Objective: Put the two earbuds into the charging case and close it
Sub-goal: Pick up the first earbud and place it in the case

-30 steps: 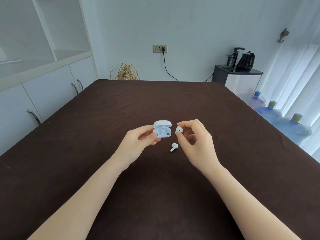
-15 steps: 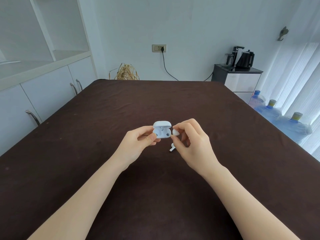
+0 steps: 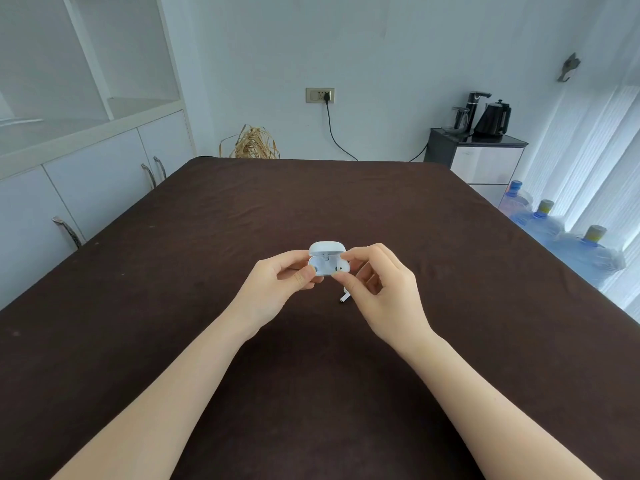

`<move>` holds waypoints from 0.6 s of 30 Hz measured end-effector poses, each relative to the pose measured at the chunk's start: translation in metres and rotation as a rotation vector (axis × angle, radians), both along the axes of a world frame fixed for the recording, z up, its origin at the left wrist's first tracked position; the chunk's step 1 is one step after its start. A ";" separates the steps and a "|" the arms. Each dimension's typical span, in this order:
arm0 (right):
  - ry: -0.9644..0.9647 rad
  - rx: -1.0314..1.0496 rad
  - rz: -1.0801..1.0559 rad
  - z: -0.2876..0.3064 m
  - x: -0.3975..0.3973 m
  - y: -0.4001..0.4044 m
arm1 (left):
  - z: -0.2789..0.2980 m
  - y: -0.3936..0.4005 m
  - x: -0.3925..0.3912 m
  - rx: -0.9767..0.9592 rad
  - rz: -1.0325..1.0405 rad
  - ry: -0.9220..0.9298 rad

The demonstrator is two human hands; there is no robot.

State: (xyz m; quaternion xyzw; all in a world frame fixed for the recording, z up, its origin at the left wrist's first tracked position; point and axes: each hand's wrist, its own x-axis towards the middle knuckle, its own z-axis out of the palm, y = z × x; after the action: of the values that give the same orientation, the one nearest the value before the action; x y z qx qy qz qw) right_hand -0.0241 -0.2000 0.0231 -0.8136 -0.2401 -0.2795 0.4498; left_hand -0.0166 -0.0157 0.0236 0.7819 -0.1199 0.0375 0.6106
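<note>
Charging case (image 3: 327, 260) sits in my left hand (image 3: 277, 289), lifted above the dark brown tablecloth (image 3: 173, 271), pinched narrowly between thumb and fingers at its left edge. Its lid stands open, tipped back away from me, so the white inner tray faces up. The left socket shows as a dark hole, just beside my left thumb tip.

My right hand (image 3: 377, 289) comes in from the right side with thumb and forefinger closed tight on the first earbud (image 3: 343, 268). That earbud is at the right socket of the case; its white head shows above the tray with a small dark spot on it, and its stem is hidden, so I cannot tell whether it is fully seated. My other right fingers curl loosely underneath.

The second earbud (image 3: 345, 298) lies on the cloth below the case, mostly covered by my right hand; only its stem end shows, just beside my curled fingers.

Both my forearms are bare and reach in from the near edge of the table. Beyond it are white cabinets (image 3: 97, 188) at left and water bottles (image 3: 554, 230) at right.
</note>
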 end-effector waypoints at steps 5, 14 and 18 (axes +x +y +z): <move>0.005 -0.021 0.012 -0.003 0.001 -0.001 | 0.000 0.000 0.000 0.017 -0.012 0.005; -0.007 -0.085 0.006 -0.007 0.004 0.000 | -0.001 0.001 0.000 -0.001 -0.023 0.031; -0.005 -0.077 -0.021 -0.005 0.004 -0.002 | 0.001 0.001 -0.001 -0.042 -0.016 0.019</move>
State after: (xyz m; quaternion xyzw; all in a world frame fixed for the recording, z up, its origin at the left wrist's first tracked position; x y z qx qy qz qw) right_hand -0.0203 -0.2019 0.0181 -0.8320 -0.2432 -0.2766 0.4149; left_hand -0.0176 -0.0149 0.0244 0.7682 -0.1193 0.0276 0.6284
